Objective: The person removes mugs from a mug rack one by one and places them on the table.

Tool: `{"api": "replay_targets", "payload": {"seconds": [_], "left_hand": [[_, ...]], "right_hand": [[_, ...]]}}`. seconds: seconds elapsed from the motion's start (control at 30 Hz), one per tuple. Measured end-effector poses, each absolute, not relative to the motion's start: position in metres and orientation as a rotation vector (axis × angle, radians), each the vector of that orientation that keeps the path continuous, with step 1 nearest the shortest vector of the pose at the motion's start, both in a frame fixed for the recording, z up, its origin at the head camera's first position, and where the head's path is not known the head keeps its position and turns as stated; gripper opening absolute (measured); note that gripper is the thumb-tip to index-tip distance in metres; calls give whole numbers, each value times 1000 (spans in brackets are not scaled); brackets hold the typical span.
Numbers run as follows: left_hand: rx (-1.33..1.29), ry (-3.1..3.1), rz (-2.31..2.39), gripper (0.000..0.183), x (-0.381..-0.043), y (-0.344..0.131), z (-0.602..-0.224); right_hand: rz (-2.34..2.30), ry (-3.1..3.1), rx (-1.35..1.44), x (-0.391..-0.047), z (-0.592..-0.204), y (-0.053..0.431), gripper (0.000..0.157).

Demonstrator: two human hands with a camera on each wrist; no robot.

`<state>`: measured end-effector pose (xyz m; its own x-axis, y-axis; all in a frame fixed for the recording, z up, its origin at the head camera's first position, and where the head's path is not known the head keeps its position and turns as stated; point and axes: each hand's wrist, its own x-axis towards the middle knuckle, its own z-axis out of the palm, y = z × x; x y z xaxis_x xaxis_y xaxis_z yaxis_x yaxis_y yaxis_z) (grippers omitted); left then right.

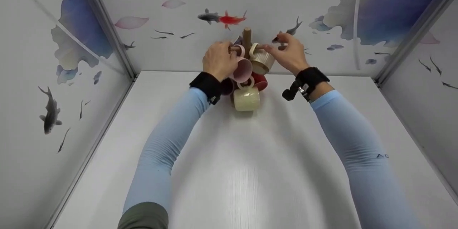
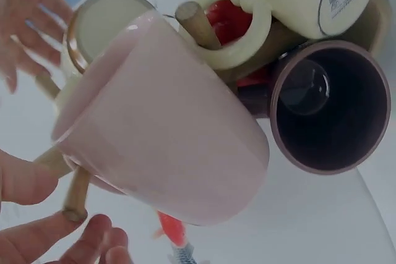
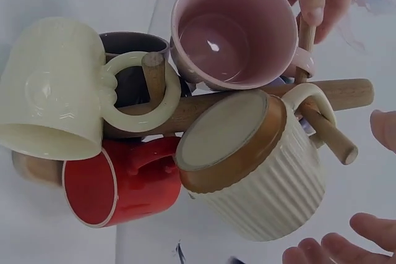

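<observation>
A wooden mug tree holds several mugs at the back of the table. My left hand is beside the pink mug, which hangs by its handle; a fingertip touches the end of its wooden peg. My right hand stands with spread fingers near the ribbed cream mug, apart from its body. That mug hangs tilted by its handle on another peg. Lower down hang a plain cream mug, a red mug and a dark mug.
A white table extends in front of the mug tree. Behind it rises a white wall panel printed with fish and petals. Side panels joined by metal frame rails flank the table.
</observation>
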<state>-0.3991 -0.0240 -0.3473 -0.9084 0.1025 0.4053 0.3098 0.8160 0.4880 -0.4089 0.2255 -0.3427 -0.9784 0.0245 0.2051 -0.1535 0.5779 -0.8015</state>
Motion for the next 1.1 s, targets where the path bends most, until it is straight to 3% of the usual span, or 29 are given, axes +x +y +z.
{"api": "replay_targets", "payload": {"seconds": [0.2,0.5,0.7,0.8,1.1], "left_hand": [[-371,-2550,-816,47,-371,-29,-366],[-674,-2492,-926,21,-335,-39,-401],[-921,-2643,-946,21,-319,-48,-434],[-974,-2720,-936,23,-313,-49,-449],[-987,-2886,-925,31,-301,-56,-479]], "right_hand": [[1526,-2677,-16,-413,-353,231,103],[2034,-2565,-115,-419,-371,225,113],[2327,-2431,-165,-424,-378,216,119],[2460,-2331,-165,-426,-383,212,114],[2697,-1966,-153,-434,-400,198,72]]}}
